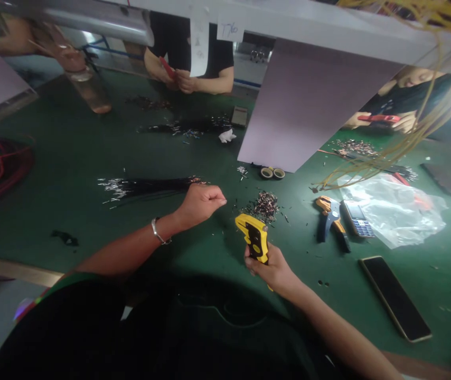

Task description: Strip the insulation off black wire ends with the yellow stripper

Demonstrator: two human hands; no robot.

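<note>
My right hand is wrapped around the handles of a yellow and black wire stripper, whose head points up and away from me. Just beyond that head lies a pile of small cut scraps. To the left, my left hand is closed, thumb against the curled fingers; whatever may be between them is hidden. It hovers at the copper-tipped right end of a bundle of black wires, and I cannot tell whether it touches them. Silvery tips show at the bundle's left end.
Right of the scraps lie orange-and-black pliers, a keypad phone, a plastic bag and a smartphone. Tape rolls sit beneath a hanging panel. Yellow wires dangle at right. Co-workers hold red tools opposite.
</note>
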